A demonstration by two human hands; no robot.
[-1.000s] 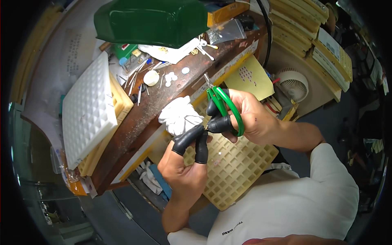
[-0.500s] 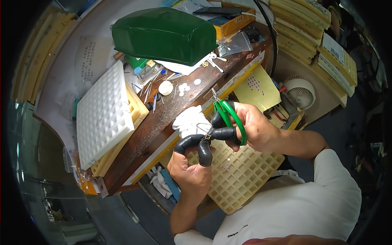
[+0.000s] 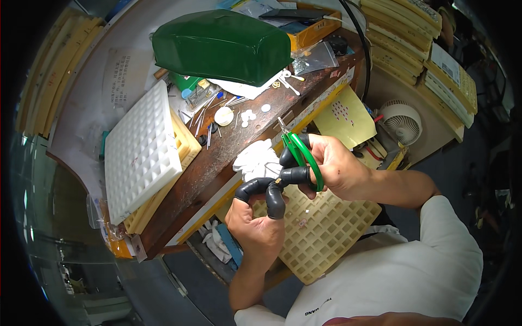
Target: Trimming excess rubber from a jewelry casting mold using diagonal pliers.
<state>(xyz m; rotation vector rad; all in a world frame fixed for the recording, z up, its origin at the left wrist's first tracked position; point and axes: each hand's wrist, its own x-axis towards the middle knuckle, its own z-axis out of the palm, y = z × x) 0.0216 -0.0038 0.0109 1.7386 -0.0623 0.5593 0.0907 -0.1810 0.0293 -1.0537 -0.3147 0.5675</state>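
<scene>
Black finger covers sit on the fingers of both hands. My left hand (image 3: pixel 254 223) pinches a tiny gold-coloured piece of jewelry (image 3: pixel 278 181) between thumb and forefinger; its exact kind is too small to tell. My right hand (image 3: pixel 331 165) is closed round green-handled pliers (image 3: pixel 302 149), whose metal jaws point up and away from the piece. A covered fingertip of this hand meets the gold piece from the right. Just behind the fingers lies a crumpled white cloth (image 3: pixel 258 160). Below them is a cream grid tray (image 3: pixel 326 239) with a few small bits on it.
On the wooden bench (image 3: pixel 217 155), a white grid tray (image 3: pixel 142 152) leans at the left. A green cover (image 3: pixel 220 46) stands at the back, with thin tool bits and cotton swabs (image 3: pixel 292 87) before it. A white fan (image 3: pixel 401 122) and stacked trays (image 3: pixel 397 46) are at right.
The gold piece has turned between my fingers and shows less of its face. The pliers have tilted slightly to the left in my right hand. Both hands stay close together.
</scene>
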